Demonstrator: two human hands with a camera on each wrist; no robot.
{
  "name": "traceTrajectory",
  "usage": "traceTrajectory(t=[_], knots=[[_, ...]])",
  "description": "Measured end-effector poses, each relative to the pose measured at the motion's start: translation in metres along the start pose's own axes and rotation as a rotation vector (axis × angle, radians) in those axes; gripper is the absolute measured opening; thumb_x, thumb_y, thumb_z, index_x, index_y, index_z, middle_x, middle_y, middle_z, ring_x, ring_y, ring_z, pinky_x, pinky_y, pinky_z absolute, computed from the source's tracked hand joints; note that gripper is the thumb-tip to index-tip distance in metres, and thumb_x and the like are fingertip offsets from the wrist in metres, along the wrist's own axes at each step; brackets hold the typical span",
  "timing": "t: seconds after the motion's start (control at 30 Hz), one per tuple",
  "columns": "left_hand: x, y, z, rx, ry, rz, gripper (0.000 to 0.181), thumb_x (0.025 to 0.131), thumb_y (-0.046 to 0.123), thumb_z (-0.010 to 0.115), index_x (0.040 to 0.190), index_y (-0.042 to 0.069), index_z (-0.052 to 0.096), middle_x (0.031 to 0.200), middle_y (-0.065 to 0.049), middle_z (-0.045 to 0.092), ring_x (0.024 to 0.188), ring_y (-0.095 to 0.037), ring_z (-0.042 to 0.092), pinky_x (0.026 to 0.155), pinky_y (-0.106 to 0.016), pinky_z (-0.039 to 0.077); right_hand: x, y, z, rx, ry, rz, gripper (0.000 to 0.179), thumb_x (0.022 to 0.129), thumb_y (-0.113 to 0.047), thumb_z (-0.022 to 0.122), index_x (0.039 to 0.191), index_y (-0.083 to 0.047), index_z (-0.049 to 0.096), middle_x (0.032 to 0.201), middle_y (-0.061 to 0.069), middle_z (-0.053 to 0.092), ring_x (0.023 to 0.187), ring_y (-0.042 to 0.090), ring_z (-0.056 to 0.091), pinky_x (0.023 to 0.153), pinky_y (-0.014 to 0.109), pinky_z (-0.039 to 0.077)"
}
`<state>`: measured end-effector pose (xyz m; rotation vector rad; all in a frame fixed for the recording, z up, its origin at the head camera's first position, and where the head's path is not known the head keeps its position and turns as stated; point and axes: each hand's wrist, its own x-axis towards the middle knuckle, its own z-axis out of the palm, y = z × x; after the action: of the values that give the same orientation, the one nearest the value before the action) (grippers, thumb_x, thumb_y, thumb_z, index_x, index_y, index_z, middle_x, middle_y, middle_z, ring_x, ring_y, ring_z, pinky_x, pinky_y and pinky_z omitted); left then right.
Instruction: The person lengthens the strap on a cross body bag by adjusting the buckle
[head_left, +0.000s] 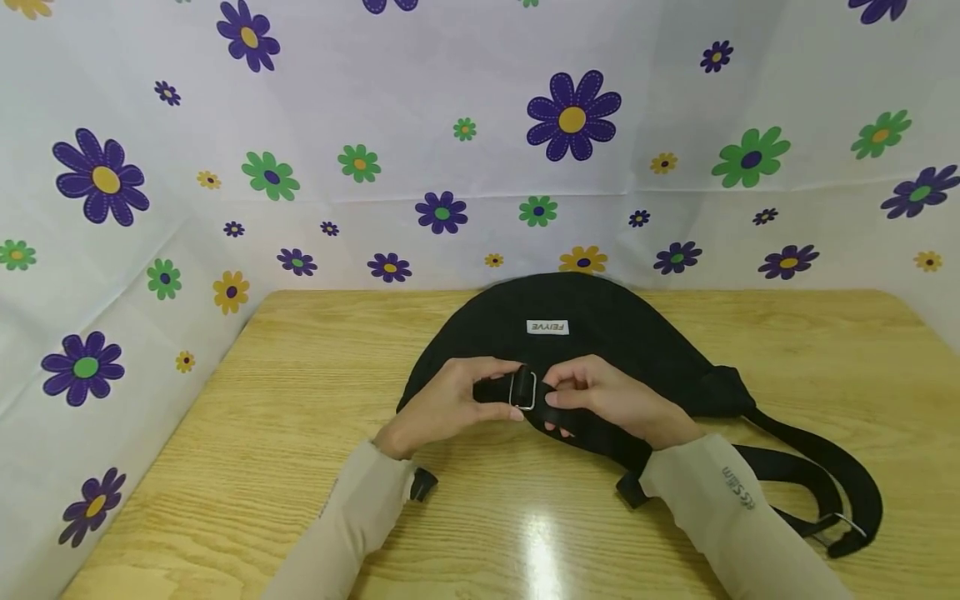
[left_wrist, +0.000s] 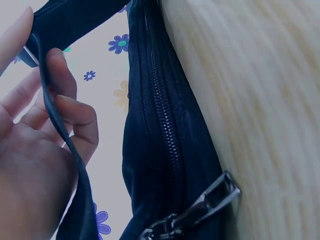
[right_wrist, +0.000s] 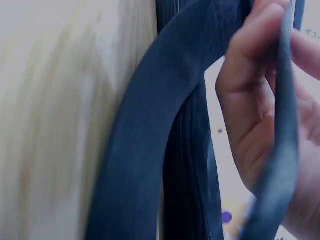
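A black crescent-shaped sling bag lies on the table with its white label upside down in the head view. In front of it my left hand pinches a metal slider buckle and the black strap threaded through it. Just right of the buckle, my right hand pinches the strap between thumb and fingers. The left wrist view shows the bag's zipper and its metal pull beside the left hand. In the right wrist view, strap webbing loops past the right hand.
The strap's far loop, with another metal slider, lies on the wooden table at the right. A black plastic end piece shows by the left sleeve, another dark piece by the right. A flowered cloth hangs behind.
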<state>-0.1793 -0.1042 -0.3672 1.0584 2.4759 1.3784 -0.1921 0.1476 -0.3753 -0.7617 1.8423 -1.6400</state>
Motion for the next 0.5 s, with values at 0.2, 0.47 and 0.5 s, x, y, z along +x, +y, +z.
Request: traceTrajectory(t=[0.2,0.47,0.5], knots=[[0.001,0.002,0.002,-0.036,-0.022,0.025,0.047,0.087,0.01,0.081,0.131,-0.001,0.066,0.125,-0.008,0.069,0.115,-0.015,0.063,0.099,-0.03,0.05,0.005,-0.006,0.011,0.006,0.076,0.019,0.016,0.102,0.001,0.051,0.099,0.011,0.062,0.084,0.01,0.07,0.076,0.021,0.065,0.071,0.03,0.056],[-0.001,0.005,-0.003,0.035,0.02,-0.001,0.054,0.088,0.015,0.081,0.134,-0.005,0.062,0.132,-0.014,0.065,0.125,-0.024,0.059,0.105,-0.039,0.047,-0.002,-0.003,-0.002,-0.027,0.019,0.077,0.018,0.102,-0.004,0.054,0.105,0.01,0.065,0.087,0.011,0.07,0.077,0.021,0.065,0.079,0.032,0.055],[-0.002,0.005,-0.005,0.048,0.033,-0.004,0.054,0.088,0.015,0.081,0.134,-0.005,0.061,0.133,-0.014,0.064,0.125,-0.025,0.059,0.105,-0.04,0.046,-0.003,-0.002,-0.005,-0.034,0.002,0.077,0.018,0.102,-0.003,0.054,0.105,0.011,0.065,0.086,0.01,0.07,0.076,0.021,0.065,0.079,0.031,0.055]])
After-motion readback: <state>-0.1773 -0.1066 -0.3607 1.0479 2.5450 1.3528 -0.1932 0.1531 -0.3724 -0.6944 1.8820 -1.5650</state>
